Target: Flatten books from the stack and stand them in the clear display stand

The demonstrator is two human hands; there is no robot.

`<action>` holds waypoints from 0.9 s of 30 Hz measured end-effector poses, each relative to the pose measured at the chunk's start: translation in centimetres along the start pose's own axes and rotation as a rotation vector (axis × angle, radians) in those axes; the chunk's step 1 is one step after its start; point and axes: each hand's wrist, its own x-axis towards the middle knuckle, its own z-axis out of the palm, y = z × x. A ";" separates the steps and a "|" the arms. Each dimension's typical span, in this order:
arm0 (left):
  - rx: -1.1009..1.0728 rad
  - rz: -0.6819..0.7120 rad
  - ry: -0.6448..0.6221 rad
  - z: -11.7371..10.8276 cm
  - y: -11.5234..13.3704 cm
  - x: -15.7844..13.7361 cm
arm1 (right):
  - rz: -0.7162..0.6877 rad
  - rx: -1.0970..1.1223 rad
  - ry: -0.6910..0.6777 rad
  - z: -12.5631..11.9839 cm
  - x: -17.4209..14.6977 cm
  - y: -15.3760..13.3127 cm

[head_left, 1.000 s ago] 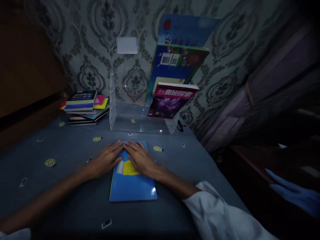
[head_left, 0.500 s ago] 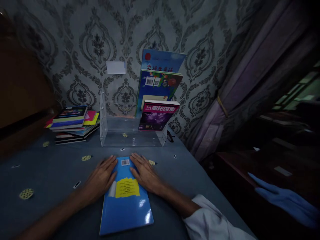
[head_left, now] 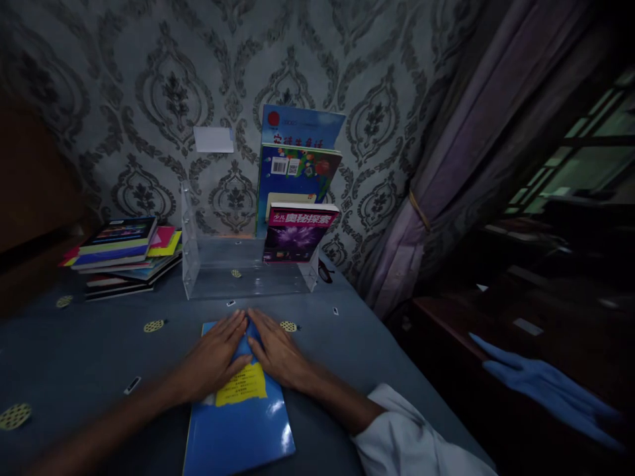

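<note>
A blue book [head_left: 238, 433] with a yellow text patch lies flat on the table in front of me. Both hands rest on its far half. My left hand [head_left: 218, 350] is laid flat with fingers stretched forward, hiding the upper left of the cover. Close beside it, my right hand [head_left: 278, 347] lies flat along the upper right, fingertips nearly meeting the left ones. The barcode end of the cover is hidden beneath the fingers. Beyond the hands, a clear acrylic book rack [head_left: 191, 258] holds several upright books, with a purple and pink book [head_left: 300, 235] at the front.
A stack of books [head_left: 119, 254] stands at the left by a brown wooden piece [head_left: 34, 178]. Dark glasses [head_left: 325, 272] lie behind the rack's right end. To the right hang a tied curtain [head_left: 421, 192] and, lower, a blue glove [head_left: 540, 383] on a dark surface.
My hands have moved inward from the book's two edges onto its cover, now almost touching and covering the barcode. The whole view has shifted slightly.
</note>
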 end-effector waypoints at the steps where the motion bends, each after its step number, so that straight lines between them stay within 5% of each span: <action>1: -0.004 0.011 0.003 0.1 0.1 0.4 | -0.011 -0.002 0.004 0.1 0.1 0.2; 16: -0.125 -0.035 -0.189 -2.2 0.5 1.1 | -0.112 0.150 0.043 -0.2 -1.7 3.6; 27: -0.174 0.076 -0.270 -2.8 -0.2 2.8 | -0.135 0.304 0.155 -0.1 -1.0 4.7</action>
